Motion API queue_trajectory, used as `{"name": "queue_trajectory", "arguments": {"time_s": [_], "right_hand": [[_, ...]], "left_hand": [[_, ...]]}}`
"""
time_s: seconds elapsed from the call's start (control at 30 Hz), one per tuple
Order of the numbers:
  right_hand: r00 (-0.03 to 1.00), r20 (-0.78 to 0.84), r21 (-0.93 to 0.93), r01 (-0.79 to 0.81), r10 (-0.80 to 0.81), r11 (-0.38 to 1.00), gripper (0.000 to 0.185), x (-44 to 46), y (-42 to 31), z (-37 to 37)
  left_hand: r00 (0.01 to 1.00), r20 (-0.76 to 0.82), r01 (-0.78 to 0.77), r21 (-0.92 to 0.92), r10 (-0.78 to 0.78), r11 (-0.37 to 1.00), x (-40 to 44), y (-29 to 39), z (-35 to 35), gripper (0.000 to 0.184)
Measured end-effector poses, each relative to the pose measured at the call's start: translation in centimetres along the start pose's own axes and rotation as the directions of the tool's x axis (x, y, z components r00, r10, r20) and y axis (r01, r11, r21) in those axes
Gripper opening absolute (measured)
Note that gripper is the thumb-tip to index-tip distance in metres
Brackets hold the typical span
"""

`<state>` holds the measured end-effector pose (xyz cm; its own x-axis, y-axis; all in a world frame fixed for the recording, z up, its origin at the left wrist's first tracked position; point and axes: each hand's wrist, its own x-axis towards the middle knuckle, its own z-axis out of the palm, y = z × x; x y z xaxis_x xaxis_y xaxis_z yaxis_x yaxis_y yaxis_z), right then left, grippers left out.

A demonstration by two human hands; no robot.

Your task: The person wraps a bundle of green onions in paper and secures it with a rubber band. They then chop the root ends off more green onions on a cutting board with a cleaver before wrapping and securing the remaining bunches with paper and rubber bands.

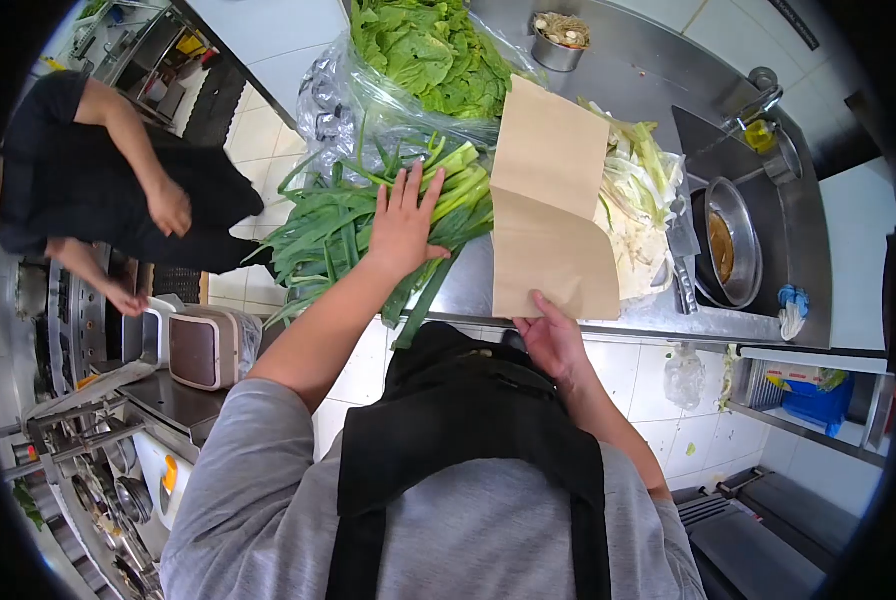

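Observation:
Fingers spread, my left hand (404,222) lies on a pile of long green leafy stalks (318,235) on the steel counter. My right hand (556,345) pinches the lower edge of a creased sheet of brown paper (551,200), its thumb on top and its fingers partly beneath. The paper lies between the stalks and a heap of pale trimmings (633,220), partly covering them. Behind the stalks, a big head of green leaves (433,55) sits in clear plastic (338,100). A knife (684,265) rests to the right of the trimmings.
A small metal tin (560,42) stands at the back. At the right are a sink with a running tap (763,100), metal bowls (730,240) and a blue and white cloth (792,310). Another person (118,170) stands at the left, near a beige bin (203,345).

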<state>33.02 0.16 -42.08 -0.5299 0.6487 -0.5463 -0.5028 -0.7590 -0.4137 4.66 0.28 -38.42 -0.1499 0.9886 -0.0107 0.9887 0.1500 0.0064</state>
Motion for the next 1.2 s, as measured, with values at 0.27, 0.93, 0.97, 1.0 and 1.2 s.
{"name": "queue_trajectory", "arguments": {"time_s": [0.27, 0.93, 0.97, 1.0, 1.2], "right_hand": [[0.934, -0.153, -0.369, -0.358, 0.324, 0.858, 0.041, -5.5, -0.3, -1.7], [0.981, 0.123, -0.014, -0.150, 0.150, 0.989, 0.051, 9.0, 7.0, 9.4], [0.965, 0.127, -0.060, -0.225, 0.231, 0.972, 0.051, 9.9, 7.1, 9.5], [0.963, 0.129, -0.056, -0.232, 0.238, 0.971, 0.051, 10.4, 7.7, 9.5], [0.903, 0.390, -0.098, -0.151, 0.178, 0.984, 0.054, 12.7, 8.6, 9.7]], "left_hand": [[0.988, -0.146, -0.082, -0.267, 0.044, 0.960, 5.5, -3.1, -1.5, 0.124], [0.759, 0.625, 0.265, -0.553, 0.183, 0.790, 5.2, -7.9, 2.6, 0.095], [0.701, 0.678, 0.308, -0.566, 0.219, 0.765, 4.5, -8.0, 2.9, 0.094], [0.698, 0.684, 0.314, -0.560, 0.213, 0.767, 3.7, -8.2, 2.6, 0.094], [0.874, 0.417, 0.314, -0.876, 0.250, 0.366, -1.4, -9.4, 1.6, 0.109]]}}
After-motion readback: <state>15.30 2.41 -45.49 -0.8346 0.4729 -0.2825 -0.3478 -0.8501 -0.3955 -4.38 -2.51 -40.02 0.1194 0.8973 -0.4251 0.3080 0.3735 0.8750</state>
